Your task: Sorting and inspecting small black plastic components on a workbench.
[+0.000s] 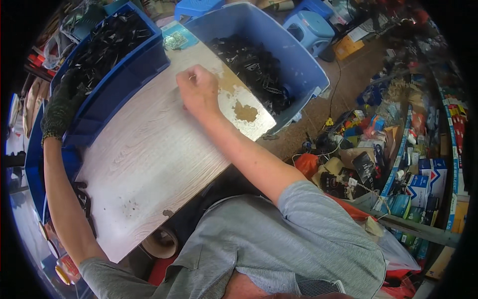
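1. Grey striped shirt (279,244) fills the nearest part of the view; both forearms rise from it toward the work surface.
2. Pale wood-grain tabletop (149,164) lies just beyond, tilted in the view, with a worn patch of bare brown near its far right corner. A roll of brown tape (160,244) sits below its near edge.
3. Left hand (59,107), in a dark knit glove, rests at the near rim of the dark blue bin (124,79) on the left. Fingers curl over the rim; whether they pinch a part, cannot tell.
4. That bin holds a heap of small black parts (107,42), piled to its wall.
5. Right hand (198,89), bare, is on the far half of the tabletop, knuckles up, fingers drawn together into a loose fist with the thumb tucked against the forefinger. Whether anything is held inside, cannot tell: hidden by the hand.
6. Light blue tub (298,65) stands just beyond the right hand, touching the table's far right edge; more black parts (254,70) lie in it, lower than the rim.
7. Small tray of greenish metal bits (175,40) sits between the two bins at the far table edge.
8. Blue plastic stools (311,27) stand farther back; cluttered shelves of boxes (423,179) run along the right.
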### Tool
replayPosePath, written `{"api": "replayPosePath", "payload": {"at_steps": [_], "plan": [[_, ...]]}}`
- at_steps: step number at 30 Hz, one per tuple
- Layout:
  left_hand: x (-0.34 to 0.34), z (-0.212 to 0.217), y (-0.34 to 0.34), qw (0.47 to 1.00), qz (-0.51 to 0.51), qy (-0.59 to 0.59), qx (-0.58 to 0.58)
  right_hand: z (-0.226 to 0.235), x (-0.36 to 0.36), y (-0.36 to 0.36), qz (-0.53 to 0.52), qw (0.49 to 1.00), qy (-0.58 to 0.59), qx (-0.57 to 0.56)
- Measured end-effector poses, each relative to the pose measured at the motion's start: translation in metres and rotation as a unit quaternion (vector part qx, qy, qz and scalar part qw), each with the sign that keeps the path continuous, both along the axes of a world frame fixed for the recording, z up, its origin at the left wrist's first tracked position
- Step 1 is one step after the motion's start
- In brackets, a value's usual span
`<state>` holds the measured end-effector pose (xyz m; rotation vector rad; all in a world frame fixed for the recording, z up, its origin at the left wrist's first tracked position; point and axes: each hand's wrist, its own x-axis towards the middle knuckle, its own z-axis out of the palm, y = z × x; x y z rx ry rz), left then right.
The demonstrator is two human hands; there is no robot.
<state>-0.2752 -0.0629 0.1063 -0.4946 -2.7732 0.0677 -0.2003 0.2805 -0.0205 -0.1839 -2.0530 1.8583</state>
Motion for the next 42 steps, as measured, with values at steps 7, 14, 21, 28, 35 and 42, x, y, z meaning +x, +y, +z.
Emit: {"api": "replayPosePath", "payload": {"at_steps": [7, 14, 21, 28, 35, 42], "plan": [[0.003, 0.004, 0.029, 0.995, 0.09, 0.009, -0.05, 0.0, -0.001, 0.002, -0.006, 1.0, 0.0, 0.001], [-0.007, -0.007, 0.013, 0.999, 0.007, -0.006, 0.05, 0.005, 0.001, 0.002, 0.003, 1.0, -0.011, 0.002], [-0.022, -0.012, 0.002, 0.989, 0.048, -0.058, 0.13, 0.005, -0.002, -0.003, -0.001, 1.0, -0.02, -0.002], [0.003, -0.003, 0.02, 0.997, 0.05, 0.044, 0.034, 0.025, 0.01, -0.001, -0.002, 0.995, -0.08, -0.055], [0.013, 0.024, 0.047, 0.994, 0.107, -0.026, 0.025, 0.014, 0.004, 0.004, 0.031, 0.996, -0.078, -0.026], [0.009, 0.015, 0.036, 0.993, 0.11, -0.025, 0.045, 0.013, 0.001, 0.0, -0.004, 0.998, -0.054, -0.039]]}}
